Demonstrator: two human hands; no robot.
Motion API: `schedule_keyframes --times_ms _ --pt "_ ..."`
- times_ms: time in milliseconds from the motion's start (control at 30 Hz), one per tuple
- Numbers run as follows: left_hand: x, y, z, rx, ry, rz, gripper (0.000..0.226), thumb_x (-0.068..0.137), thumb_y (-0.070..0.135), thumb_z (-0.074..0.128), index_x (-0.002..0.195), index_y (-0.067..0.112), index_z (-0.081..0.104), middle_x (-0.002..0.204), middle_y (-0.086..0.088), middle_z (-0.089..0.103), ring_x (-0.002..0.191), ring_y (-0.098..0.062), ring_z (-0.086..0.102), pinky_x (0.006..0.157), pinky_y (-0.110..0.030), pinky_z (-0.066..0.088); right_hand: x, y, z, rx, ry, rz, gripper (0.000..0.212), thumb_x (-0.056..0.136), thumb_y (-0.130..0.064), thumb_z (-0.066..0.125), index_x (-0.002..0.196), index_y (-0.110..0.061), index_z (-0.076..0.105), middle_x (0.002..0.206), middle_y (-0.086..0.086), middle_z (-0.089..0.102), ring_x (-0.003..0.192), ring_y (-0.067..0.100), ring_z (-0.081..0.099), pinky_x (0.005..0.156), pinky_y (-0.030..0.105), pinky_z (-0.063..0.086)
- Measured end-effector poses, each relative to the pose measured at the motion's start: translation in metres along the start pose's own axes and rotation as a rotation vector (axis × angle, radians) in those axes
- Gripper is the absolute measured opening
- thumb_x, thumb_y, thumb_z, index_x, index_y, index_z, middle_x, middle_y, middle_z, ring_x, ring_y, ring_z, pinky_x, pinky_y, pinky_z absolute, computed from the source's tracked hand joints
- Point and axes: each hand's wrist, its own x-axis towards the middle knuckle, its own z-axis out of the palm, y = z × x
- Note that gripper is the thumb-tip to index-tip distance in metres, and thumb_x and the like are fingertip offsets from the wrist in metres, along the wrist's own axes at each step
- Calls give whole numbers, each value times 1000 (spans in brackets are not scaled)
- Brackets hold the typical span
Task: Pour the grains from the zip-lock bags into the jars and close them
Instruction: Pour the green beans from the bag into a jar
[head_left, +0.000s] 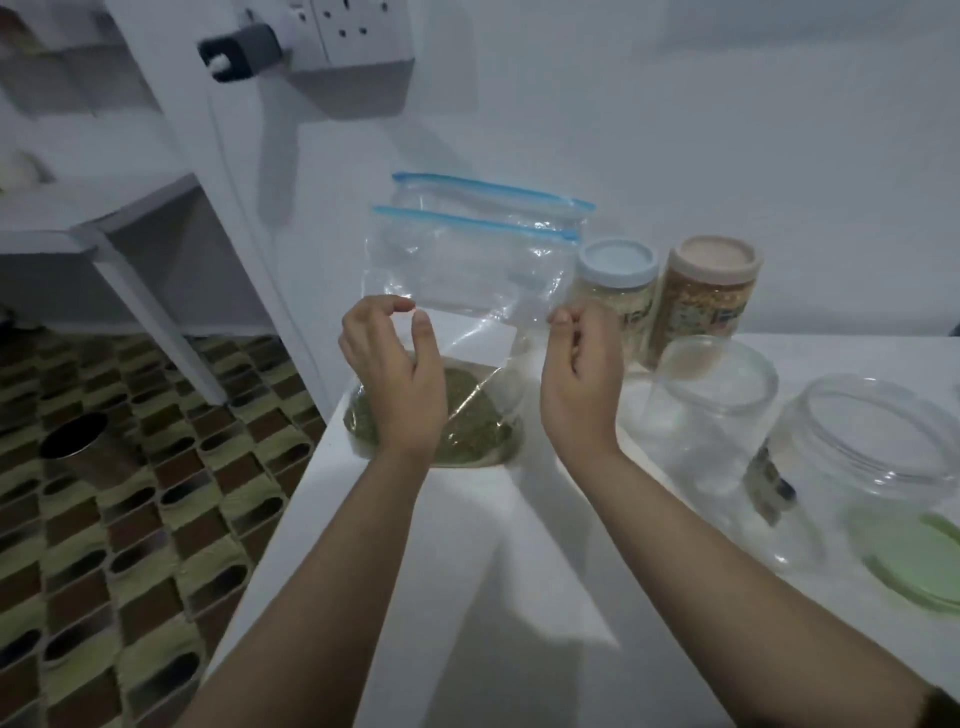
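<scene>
Left hand (395, 374) is hovering over the zip-lock bag (457, 280), thumb and forefinger curled toward each other at its left side; whether they are pinching the plastic, cannot tell. Bag is standing upright at the counter's (493, 545) far-left corner, green grains (467, 421) sitting in its bottom just beyond the left hand, blue zip edges up against the wall. Right hand (582, 374) is pinching the bag's right side, fingers curled on the plastic. Right of it, two lidded filled jars (660, 301) are standing at the far edge. Nearer, two open clear jars (717, 415) are standing, a green lid (914, 561) beside them.
</scene>
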Motion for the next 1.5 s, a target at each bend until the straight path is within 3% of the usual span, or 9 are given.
schedule_keyframes --times_ms 167,367,433,633,800,933,1200,1400,1500 --pt "54 -58 0 82 -175 -200 43 100 29 52 139 16 39 148 -8 37 139 -23 30 114 -36 28 11 33 49 -82 1 467 36 98 -21 50 131 -6 48 125 8 53 116 22 49 102 37 38" --pt "75 -67 -15 -215 -332 -471 56 98 35 57 147 24 33 120 4 54 95 -6 56 78 -19 44 19 6 62 96 20 654 46 98 -37 58 136 -15 47 109 3 58 103 15 59 91 20 46" --pt "77 -59 -24 -293 -339 -470 49 96 40 58 141 26 42 102 7 51 88 -1 53 72 -11 40 17 -12 62 112 -44 619 32 96 -41 59 117 -17 60 101 7 62 92 11 58 90 32 50" --pt "65 -29 -62 -488 -243 -382 15 98 37 55 108 29 64 111 11 61 101 6 55 75 0 40 4 -65 44 235 9 324 13 95 -19 65 86 -28 68 80 -16 63 75 0 55 73 15 44" --pt "45 -12 -80 -372 -36 -361 47 96 33 59 138 32 38 126 8 38 122 -9 42 95 -14 38 -1 -93 26 243 11 32 18 101 -12 52 91 -27 50 89 1 58 76 13 55 70 21 45" --pt "17 11 -92 -337 61 -97 67 93 19 64 145 27 22 135 0 26 125 -14 34 95 0 32 -13 -102 26 174 -112 -53 16 100 -16 49 106 -31 48 87 -6 56 81 5 56 76 24 46" --pt "-1 43 -87 -226 -61 377 33 97 34 51 129 27 54 124 3 35 120 -9 32 105 -43 36 -34 -124 25 153 -249 -235 19 103 -26 30 91 -27 44 79 -15 44 72 0 43 69 14 36" --pt "9 51 -88 -185 -57 380 21 96 32 54 110 30 70 118 4 38 116 -14 35 103 -38 35 -30 -124 17 217 -241 -238 24 99 -35 54 84 -17 59 77 11 57 72 32 51 66 43 42" --pt "16 52 -92 -176 -105 397 19 95 34 56 106 35 71 121 7 32 117 -13 32 105 -29 27 -24 -122 13 167 -272 -255 34 100 -31 55 82 -3 59 75 13 55 71 27 48 67 33 39"
